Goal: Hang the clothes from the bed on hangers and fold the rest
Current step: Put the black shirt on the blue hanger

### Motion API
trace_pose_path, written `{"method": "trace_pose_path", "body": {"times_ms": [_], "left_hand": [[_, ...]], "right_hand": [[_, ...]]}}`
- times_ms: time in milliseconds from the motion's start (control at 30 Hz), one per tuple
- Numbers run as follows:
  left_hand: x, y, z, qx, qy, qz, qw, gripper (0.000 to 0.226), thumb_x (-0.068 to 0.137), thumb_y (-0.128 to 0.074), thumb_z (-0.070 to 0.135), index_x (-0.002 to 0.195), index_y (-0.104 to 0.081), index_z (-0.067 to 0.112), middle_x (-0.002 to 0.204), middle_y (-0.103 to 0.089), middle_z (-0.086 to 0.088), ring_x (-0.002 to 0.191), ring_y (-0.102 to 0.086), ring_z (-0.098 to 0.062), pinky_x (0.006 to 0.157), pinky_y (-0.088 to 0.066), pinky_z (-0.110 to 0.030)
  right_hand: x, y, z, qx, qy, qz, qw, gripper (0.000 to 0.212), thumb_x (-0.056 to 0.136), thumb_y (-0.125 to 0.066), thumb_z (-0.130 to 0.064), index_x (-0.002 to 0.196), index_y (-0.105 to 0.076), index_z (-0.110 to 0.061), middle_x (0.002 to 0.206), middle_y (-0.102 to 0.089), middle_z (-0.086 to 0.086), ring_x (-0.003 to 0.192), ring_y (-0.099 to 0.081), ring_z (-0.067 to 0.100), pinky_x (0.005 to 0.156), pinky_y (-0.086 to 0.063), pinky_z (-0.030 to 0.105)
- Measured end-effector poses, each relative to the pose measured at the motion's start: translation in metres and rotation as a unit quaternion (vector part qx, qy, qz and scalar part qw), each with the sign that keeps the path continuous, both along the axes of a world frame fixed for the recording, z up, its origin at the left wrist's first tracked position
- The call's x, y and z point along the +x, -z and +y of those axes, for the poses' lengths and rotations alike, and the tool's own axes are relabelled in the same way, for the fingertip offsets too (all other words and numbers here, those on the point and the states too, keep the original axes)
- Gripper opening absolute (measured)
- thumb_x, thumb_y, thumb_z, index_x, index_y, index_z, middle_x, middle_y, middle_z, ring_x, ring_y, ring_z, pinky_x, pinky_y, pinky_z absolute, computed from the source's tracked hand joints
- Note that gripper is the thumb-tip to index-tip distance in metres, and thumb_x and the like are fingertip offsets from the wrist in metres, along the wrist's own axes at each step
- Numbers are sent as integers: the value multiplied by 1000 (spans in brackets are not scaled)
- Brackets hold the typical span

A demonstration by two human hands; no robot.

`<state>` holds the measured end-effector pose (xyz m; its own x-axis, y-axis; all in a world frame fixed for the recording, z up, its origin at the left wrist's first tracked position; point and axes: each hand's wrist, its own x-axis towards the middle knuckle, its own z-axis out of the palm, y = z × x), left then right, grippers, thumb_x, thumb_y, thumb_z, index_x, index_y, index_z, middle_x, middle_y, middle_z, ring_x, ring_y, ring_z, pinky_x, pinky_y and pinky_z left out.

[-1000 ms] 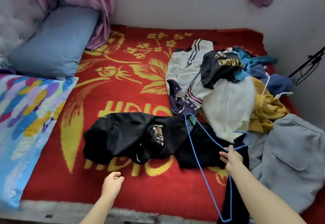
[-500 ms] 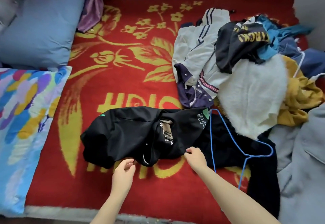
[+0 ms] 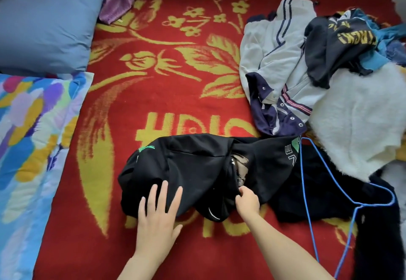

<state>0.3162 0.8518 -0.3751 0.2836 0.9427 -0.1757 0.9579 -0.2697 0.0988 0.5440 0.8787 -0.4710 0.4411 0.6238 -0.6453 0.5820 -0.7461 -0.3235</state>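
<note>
The left hand [image 3: 159, 211] lies flat on the black garment [image 3: 197, 165], fingers straight and spread, and presses its near edge to the bed [image 3: 175, 104]. The right hand [image 3: 247, 201] has its fingers curled and pinches a fold of the same garment near the middle, beside what seems to be the neck opening with a label. The garment is crumpled and lies across the red and yellow blanket, in front of the person.

To my judgement, the task is at an early stage. Nothing in view is on a hanger and nothing is folded. The blue wire hanger [image 3: 304, 170] lies bare on a dark piece of clothing [image 3: 329, 192], just beside the right end of the black garment. Further right is a heap: a light jacket with stripes [image 3: 274, 60], a dark shirt with yellow letters [image 3: 329, 44] and a white fluffy sweater [image 3: 351, 126], all unsorted.

The step in hand seems to be flattening the black garment, probably so that the hanger can go in. After that, every piece in the heap remains to be hung or folded.
</note>
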Motion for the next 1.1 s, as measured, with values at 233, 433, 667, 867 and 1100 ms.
{"method": "trace_pose_path", "body": {"times_ms": [233,433,667,867,1100], "left_hand": [[11,31,11,-171,-25,84,981,90,81,-62,50,151,-12,23,150,-28,-11,139,-25,-27,109,-27,-45],[11,25,14,-129,-116,67,983,83,88,-54,46,150,-7,17,151,-22,-9,140,-17,-26,111,-24,-32],[1,-37,30,5,-233,-176,956,28,81,-72,22,106,-71,9,118,-63,-13,117,-48,-35,94,-34,-49],[49,-149,62,-111,-50,-516,848,63,87,-64,37,141,-31,37,143,-31,17,134,-29,-6,112,-26,-32],[89,-227,69,-241,-28,-583,776,73,86,-66,34,143,-21,38,109,-63,0,57,-58,-1,83,-50,-28]], "right_hand": [[45,-82,-33,161,115,42,979,14,92,-50,-2,92,-64,3,89,-64,15,84,-54,22,66,-34,26],[93,-219,-17,313,165,126,927,23,92,-50,-1,76,-64,-9,66,-65,0,66,-57,8,63,-47,19],[103,-352,0,454,124,210,857,24,96,-45,-4,81,-63,-9,64,-69,-6,63,-64,3,62,-53,14],[79,-455,5,515,14,321,795,28,96,-44,-8,79,-66,-14,70,-67,-3,67,-63,7,64,-53,16],[84,-514,-7,531,-4,411,741,40,97,-39,-11,67,-65,-15,63,-66,0,60,-64,10,58,-54,19]]}}
